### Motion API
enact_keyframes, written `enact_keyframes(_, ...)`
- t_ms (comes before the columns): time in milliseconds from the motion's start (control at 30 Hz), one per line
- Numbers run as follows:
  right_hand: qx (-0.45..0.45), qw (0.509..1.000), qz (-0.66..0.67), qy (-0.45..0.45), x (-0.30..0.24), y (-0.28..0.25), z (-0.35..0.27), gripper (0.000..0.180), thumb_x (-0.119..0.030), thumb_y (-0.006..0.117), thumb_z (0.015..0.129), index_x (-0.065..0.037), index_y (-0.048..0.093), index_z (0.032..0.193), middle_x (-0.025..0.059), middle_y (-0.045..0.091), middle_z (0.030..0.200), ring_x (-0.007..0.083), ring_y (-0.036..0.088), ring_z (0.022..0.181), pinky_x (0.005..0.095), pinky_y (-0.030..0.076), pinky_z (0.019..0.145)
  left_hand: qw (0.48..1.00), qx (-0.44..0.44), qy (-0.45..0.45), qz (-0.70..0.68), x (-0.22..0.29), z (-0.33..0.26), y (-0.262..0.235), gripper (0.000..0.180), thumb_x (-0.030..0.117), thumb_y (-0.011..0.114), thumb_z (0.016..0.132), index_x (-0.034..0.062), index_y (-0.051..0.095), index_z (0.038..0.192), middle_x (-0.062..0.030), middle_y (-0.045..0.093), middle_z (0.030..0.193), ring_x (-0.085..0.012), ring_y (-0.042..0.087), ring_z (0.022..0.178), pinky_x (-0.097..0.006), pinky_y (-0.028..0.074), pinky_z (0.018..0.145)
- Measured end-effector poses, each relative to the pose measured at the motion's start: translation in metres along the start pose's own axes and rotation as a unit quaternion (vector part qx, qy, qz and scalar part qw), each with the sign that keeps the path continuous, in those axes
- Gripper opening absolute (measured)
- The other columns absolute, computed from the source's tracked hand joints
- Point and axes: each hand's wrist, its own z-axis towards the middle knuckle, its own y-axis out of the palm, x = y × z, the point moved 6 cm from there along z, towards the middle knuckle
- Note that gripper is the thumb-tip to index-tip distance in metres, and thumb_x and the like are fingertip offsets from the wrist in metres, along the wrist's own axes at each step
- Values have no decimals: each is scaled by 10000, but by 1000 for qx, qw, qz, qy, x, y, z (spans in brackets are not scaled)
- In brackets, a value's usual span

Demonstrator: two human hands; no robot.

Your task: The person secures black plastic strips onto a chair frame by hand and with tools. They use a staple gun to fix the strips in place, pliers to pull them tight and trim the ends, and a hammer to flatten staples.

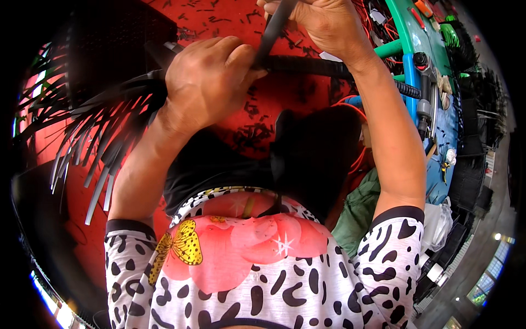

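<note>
Patterned shirt [257,274] with a yellow butterfly and pink flower is filling the 6 o'clock edge, closest to the lens; both forearms are reaching up from it. Left hand [205,82] at 11 o'clock is clenching, fingers wrapped tight round the butt end of a bundle of black strips [98,142], whose loose ends are fanning out toward 9 o'clock. Right hand [329,24] at 12 o'clock is clamping a flat black strip [272,30], fingers curled shut on it, the strip running down to meet the left thumb. A ribbed black hose [312,67] is crossing just behind both hands toward 2 o'clock. Red work surface [230,16] underneath is littered with short black offcuts [252,131]. Green bench [413,27] with tools is sitting at 2 o'clock.

Handling read: strips are looking light, springy, smooth, so likely slippery; loose ends are splaying freely. Best grip is near the gathered end, where the left fist is pinching them together.
</note>
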Motion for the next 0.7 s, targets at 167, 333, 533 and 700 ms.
enact_keyframes(167, -29, 1000, -7, -3, -3, 3, 4, 128, -35, 620, 1000, 42, 694, 1070, 57, 694, 898, 96, 639, 752, 233, 537, 661, 1000, 12, 6, -4, 1, 2, -1, 330, 204, 848, 725, 52, 661, 950, -97, 631, 755, -323, 642, 664, -409, 514, 615)
enact_keyframes(333, -17, 1000, -7, 12, -8, 5, 3, 122, -34, 631, 992, 36, 700, 1063, 57, 702, 880, 89, 640, 726, 222, 538, 642, 1000, 13, 7, -3, 1, 2, -2, 331, 208, 845, 730, 50, 657, 952, -95, 621, 749, -323, 636, 662, -411, 510, 609)
enact_keyframes(533, 4, 1000, -25, 4, -9, 1, 2, 118, -30, 635, 986, 33, 705, 1057, 58, 707, 881, 88, 644, 717, 221, 539, 622, 1000, 0, 0, 2, -1, 2, -1, 326, 206, 848, 728, 56, 658, 945, -97, 619, 750, -323, 636, 669, -410, 508, 605)
enact_keyframes(700, -18, 1000, 3, -16, -3, 2, 4, 112, -20, 637, 982, 36, 706, 1050, 63, 708, 885, 89, 645, 716, 219, 534, 609, 1000, 18, 5, 12, -1, 2, -1, 296, 264, 813, 735, 78, 619, 860, -63, 597, 750, -283, 633, 672, -402, 506, 591)
